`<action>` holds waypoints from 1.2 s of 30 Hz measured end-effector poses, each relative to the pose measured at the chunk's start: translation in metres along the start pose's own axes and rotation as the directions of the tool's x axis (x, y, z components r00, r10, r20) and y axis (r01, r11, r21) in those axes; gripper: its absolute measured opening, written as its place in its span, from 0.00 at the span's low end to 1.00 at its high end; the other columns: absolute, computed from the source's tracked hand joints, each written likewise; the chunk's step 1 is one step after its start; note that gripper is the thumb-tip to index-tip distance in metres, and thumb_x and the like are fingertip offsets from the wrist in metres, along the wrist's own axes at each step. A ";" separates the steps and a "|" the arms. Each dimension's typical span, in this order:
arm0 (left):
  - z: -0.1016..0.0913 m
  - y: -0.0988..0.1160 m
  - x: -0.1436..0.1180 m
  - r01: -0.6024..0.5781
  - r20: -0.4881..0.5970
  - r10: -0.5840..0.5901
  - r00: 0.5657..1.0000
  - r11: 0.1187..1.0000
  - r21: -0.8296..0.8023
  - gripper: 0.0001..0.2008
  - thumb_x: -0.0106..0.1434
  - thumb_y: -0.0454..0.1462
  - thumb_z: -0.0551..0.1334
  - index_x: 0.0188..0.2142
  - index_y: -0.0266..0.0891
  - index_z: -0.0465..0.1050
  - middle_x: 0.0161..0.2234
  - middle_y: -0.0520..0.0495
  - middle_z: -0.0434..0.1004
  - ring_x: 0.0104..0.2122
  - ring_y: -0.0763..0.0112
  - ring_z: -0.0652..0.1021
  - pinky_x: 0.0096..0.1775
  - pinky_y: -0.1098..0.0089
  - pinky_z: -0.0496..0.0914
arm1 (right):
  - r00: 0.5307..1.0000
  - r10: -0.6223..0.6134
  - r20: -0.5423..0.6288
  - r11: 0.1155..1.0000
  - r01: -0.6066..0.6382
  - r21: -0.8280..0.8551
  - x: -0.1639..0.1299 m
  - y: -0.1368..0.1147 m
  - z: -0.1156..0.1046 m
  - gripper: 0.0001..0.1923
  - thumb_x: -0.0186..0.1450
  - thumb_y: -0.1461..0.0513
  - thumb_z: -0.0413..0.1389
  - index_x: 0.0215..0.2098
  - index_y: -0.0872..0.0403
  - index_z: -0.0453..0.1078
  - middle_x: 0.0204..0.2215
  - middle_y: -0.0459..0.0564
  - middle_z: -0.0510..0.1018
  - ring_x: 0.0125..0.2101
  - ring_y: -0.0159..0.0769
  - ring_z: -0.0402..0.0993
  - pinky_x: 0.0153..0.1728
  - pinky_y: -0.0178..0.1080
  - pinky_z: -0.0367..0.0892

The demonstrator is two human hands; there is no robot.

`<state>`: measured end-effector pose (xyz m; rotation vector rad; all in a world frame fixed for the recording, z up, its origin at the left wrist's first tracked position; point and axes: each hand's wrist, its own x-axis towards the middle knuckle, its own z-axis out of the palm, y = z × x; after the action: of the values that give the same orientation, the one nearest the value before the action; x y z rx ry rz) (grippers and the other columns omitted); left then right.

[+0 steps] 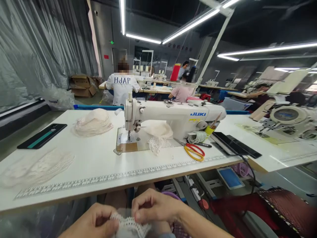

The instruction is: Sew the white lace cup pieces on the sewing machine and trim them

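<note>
Low in the head view, in front of the table's edge, my left hand pinches one end of a white lace trim. My right hand grips the same lace a little further right, with thumb and fingers closed on it. The lace's lower part runs out of view. Beyond my hands stands a white JUKI sewing machine. Cream fabric with a lace edge lies by its bed. Stacks of cream fabric pieces rest on the left, one farther back and one nearer.
Scissors with red and yellow handles lie right of the needle, beside a coil of white cord. A ruler strip runs along the table's front. A black phone-like slab sits at left. Other people sit at machines ahead.
</note>
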<state>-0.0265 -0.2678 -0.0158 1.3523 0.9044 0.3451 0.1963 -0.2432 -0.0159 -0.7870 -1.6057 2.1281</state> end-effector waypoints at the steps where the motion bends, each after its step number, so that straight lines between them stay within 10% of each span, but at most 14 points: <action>1: 0.000 0.001 -0.002 -0.001 -0.026 0.001 1.000 1.000 -0.027 0.28 0.53 0.59 0.58 0.23 0.34 0.68 0.20 0.54 0.57 0.23 0.75 0.58 0.25 0.74 0.52 | 1.000 0.002 -0.007 1.000 -0.001 0.024 0.000 0.000 -0.001 0.26 0.47 0.45 0.64 0.24 0.60 0.69 0.21 0.43 0.67 0.22 0.24 0.60 0.26 0.30 0.57; 24: -0.006 0.001 -0.003 0.223 -0.095 -0.280 0.955 0.893 -0.390 0.19 0.55 0.50 0.64 0.32 0.34 0.75 0.29 0.48 0.74 0.30 0.70 0.69 0.34 0.72 0.61 | 0.999 0.040 -0.014 0.991 -0.037 0.132 0.015 0.029 -0.006 0.14 0.50 0.58 0.66 0.27 0.61 0.73 0.25 0.44 0.72 0.24 0.24 0.64 0.28 0.29 0.61; 36: -0.023 0.038 0.013 0.242 0.084 -0.255 0.963 0.960 0.144 0.15 0.50 0.45 0.68 0.31 0.36 0.75 0.24 0.55 0.67 0.26 0.75 0.64 0.27 0.76 0.56 | 0.989 0.119 0.092 0.965 -0.137 0.224 0.018 0.019 -0.005 0.17 0.49 0.55 0.66 0.28 0.61 0.70 0.20 0.42 0.71 0.21 0.22 0.63 0.25 0.28 0.58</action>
<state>-0.0242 -0.2341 0.0155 1.3458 1.0126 0.0213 0.1861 -0.2344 -0.0386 -0.7576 -1.3431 2.4101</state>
